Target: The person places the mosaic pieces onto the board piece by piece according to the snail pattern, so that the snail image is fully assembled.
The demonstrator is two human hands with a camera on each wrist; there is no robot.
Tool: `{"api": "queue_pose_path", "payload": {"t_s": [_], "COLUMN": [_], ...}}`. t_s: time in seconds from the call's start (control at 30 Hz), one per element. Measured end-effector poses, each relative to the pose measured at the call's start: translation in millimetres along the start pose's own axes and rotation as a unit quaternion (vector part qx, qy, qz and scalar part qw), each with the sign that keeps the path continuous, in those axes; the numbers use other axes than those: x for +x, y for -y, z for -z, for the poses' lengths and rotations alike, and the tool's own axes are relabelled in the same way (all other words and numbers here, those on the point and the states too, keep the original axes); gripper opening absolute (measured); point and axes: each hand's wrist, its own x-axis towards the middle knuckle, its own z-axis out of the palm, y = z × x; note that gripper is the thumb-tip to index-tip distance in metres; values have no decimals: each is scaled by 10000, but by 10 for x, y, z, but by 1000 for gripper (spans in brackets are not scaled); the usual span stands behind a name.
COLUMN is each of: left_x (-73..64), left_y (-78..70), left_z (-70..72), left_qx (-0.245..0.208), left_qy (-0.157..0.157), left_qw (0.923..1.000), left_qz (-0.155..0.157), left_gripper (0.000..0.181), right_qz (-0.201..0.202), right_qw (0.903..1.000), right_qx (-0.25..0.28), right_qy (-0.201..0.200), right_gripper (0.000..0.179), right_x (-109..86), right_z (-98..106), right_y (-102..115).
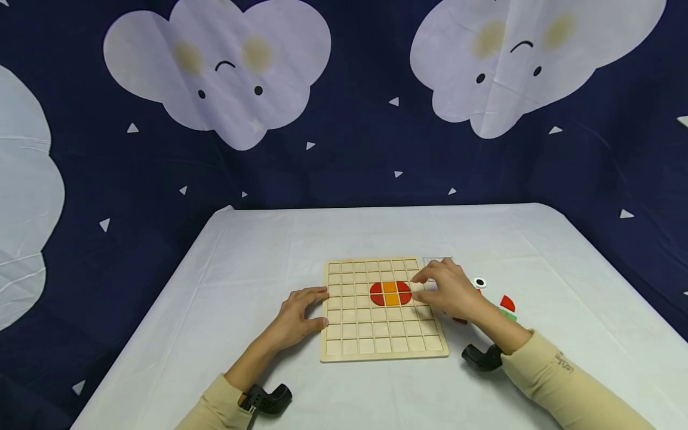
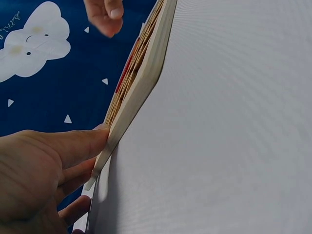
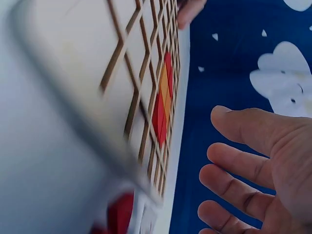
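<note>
Grid board [image 1: 366, 346] best braced by uncurled, touching left hand [image 1: 297, 315], with red quarter-circles [image 1: 403, 286] just beside empty, half-spread right hand [image 1: 450, 291]!

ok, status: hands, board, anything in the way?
Left hand touching left edge of board. Right hand empty, by right edge. Board holds red and orange pieces. Right forearm partly hides loose pieces.

A person, left hand [image 1: 297, 319] and right hand [image 1: 447, 291] bare, wore tan sleeves [image 1: 577, 391], the one nearer the right edge of the table [image 1: 269, 251] bearing a small dark print [image 1: 564, 362]. Curved black devices [image 1: 274, 401] sat at both wrists, the left on a black strap [image 1: 246, 401].
</note>
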Motion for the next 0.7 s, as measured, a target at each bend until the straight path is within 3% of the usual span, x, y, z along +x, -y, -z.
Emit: {"api": "queue_pose_path", "payload": {"t_s": [0.33,0.7], "left_x": [6,-6], "left_y": [8,5], "left_z": [3,1], "left_qx": [-20,15], "left_qy": [49,32], "left_qw": [10000,10000], "left_qz": [-5,-2], "left_gripper": [51,51], "right_qz": [-605,-1034], "right_qw": [9977,9924], "right_qx": [-234,-624], "right_qy": [-194,-237], "right_gripper": [27,29], "right_x": [-375,-714], "right_z": [336,430], "right_y": [-405,-745]}}
